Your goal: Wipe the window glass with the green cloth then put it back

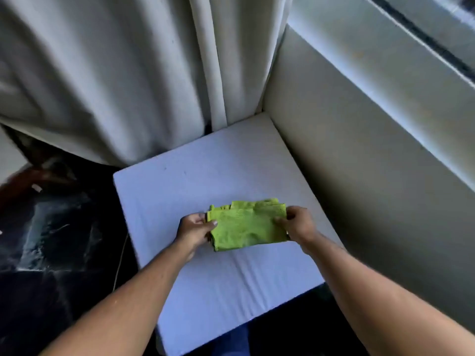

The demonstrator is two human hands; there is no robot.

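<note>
left hand (194,228): bare, no rings | right hand (299,223): bare | forearms: unsleeved, lightly haired

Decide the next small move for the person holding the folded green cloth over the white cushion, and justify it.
Probably lift the green cloth toward the window, upper right, though they could equally be setting it down. Both hands, left hand and right hand, pinch its ends, folded, over the cushion.

A home, by the look of it, likely a bedroom or sitting corner; pale curtains (115,80) hang beyond the left hand (194,227). A white cushioned seat (205,283) lies beneath; dark marble floor (51,240) spreads to its left.
</note>
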